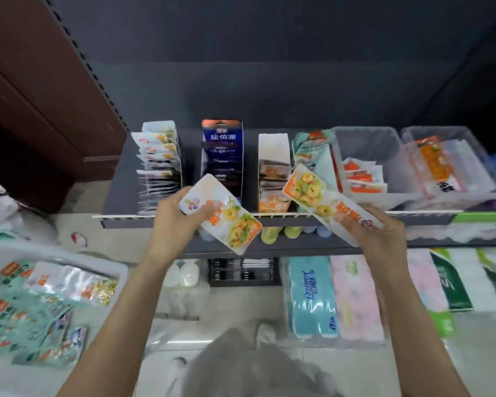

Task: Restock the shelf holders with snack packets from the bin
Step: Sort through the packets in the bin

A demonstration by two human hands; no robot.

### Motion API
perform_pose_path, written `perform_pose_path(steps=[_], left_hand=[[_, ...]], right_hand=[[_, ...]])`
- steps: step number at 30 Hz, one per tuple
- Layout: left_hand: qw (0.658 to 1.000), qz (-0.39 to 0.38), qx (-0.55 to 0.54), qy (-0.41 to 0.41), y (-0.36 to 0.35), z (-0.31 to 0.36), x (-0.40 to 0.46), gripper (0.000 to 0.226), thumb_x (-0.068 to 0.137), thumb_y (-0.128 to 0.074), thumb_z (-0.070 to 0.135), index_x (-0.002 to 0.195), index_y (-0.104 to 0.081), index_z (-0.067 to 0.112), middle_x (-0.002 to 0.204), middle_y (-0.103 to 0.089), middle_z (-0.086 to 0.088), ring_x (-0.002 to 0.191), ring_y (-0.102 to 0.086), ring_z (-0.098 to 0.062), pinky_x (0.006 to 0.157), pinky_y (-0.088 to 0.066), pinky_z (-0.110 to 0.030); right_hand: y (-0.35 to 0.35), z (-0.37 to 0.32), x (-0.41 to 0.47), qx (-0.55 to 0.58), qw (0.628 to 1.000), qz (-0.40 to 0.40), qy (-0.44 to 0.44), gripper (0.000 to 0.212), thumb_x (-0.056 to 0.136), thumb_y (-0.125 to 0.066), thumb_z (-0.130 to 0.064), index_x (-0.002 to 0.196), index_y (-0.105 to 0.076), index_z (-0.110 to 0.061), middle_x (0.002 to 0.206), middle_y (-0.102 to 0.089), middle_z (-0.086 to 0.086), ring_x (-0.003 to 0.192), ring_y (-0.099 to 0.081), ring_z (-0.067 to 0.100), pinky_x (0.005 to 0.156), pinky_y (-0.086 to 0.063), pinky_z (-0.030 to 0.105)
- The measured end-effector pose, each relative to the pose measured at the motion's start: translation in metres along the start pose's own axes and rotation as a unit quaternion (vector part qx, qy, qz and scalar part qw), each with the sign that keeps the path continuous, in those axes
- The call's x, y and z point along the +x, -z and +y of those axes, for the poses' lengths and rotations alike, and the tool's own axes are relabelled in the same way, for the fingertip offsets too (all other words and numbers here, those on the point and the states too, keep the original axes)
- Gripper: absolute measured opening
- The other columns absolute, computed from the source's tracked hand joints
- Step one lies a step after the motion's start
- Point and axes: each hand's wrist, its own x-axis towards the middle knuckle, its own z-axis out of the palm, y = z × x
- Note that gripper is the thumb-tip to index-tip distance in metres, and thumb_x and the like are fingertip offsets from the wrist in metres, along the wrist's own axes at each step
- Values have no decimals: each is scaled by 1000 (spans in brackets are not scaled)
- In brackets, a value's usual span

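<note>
Your left hand point(173, 217) is raised in front of the shelf point(121, 179), forearm extended up from the lower frame, wrist bent slightly right. Its grip is clenched on one snack packet point(226, 216), thumb on the printed face and fingers curled behind the near end. This packet is tilted, its far end pointing down and right, just in front of the shelf's front rail point(126, 216).

Your right hand point(370, 229) is raised at matching height, forearm angled in from the lower right. Its grip is clenched on a second packet point(315, 196), thumb pressed on the face near the lower end. This packet slants up and left, its top end over the white cardboard holder point(272, 150), apparently not yet inside it; blur prevents confirmation.

On the shelf, a left holder point(161, 161) stands filled with packets, and a blue holder point(222, 138) stands between it and the white one. Two clear tubs point(367, 138) sit to the right.

The bin point(0, 253) with remaining packets lies at lower left, on the floor.
</note>
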Motion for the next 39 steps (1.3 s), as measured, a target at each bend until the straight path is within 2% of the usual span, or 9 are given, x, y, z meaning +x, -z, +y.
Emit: perform_pose_path(steps=[3, 6, 12, 20, 24, 28, 30, 33, 39], left_hand=[[996, 50, 21, -73, -25, 27, 13, 8, 84, -70, 17, 83, -64, 22, 67, -68, 17, 63, -62, 4, 54, -48, -14], [987, 110, -1, -114, -39, 50, 32, 5, 86, -68, 17, 87, -65, 21, 71, -65, 12, 63, -60, 4, 52, -47, -14], [977, 134, 14, -166, -63, 76, 94, 4, 87, -68, 24, 90, -65, 25, 80, -68, 9, 76, -65, -8, 68, -53, -32], [977, -25, 179, -116, -103, 38, 152, 13, 89, -61, 17, 99, -68, 13, 89, -69, -3, 88, -65, -21, 78, -51, -40], [925, -109, 337, -137, -106, 18, 153, 26, 94, -56, 26, 116, -67, 20, 112, -69, 0, 102, -63, -19, 83, -48, -32], [848, -202, 452, -191, -105, 4, 143, 30, 100, -44, 25, 124, -61, 25, 121, -56, 0, 114, -48, -21, 93, -42, -34], [838, -195, 470, -198, -105, -1, 138, 31, 100, -43, 26, 126, -60, 25, 118, -53, -2, 113, -45, -21, 91, -43, -33], [847, -163, 466, -197, -105, 0, 132, 28, 99, -45, 27, 120, -63, 24, 113, -57, -3, 106, -54, -22, 79, -44, -34], [866, -160, 435, -190, -108, -1, 124, 28, 98, -47, 32, 115, -65, 21, 116, -62, -1, 105, -58, -22, 79, -43, -31]], right_hand=[[16, -15, 41, -86, 993, -26, 74, 9, 89, -64, -17, 97, -64, -22, 87, -65, -15, 77, -60, 2, 61, -51, 21], [9, -29, 77, -169, 975, -44, 141, 17, 92, -59, -22, 108, -61, -16, 91, -64, -8, 80, -60, 7, 58, -46, 14], [-15, -39, 115, -221, 960, 24, 171, 26, 92, -59, -23, 113, -58, -7, 106, -69, 10, 80, -61, 13, 52, -38, 6], [-11, -18, 126, -67, 996, -2, 61, 24, 92, -58, -10, 108, -43, -19, 104, -58, -3, 83, -60, 2, 52, -46, 11], [-10, -16, 132, -6, 999, 20, 35, 21, 87, -67, -12, 101, -53, -18, 91, -61, -10, 75, -60, -3, 52, -46, 8], [-24, -21, 145, -39, 994, 10, 105, 9, 89, -64, -18, 97, -65, -15, 85, -67, -13, 74, -64, -5, 59, -45, 8], [-38, -25, 155, -158, 970, -5, 187, 20, 91, -62, -21, 107, -66, -9, 84, -70, -2, 74, -65, 10, 62, -43, 14], [-66, -25, 169, -339, 882, -52, 324, 21, 91, -59, -20, 110, -65, -15, 82, -71, 9, 75, -67, 29, 63, -47, 30], [-103, -14, 184, -519, 748, -195, 365, 21, 96, -49, -18, 112, -61, -23, 98, -68, 6, 93, -64, 29, 72, -48, 36]])
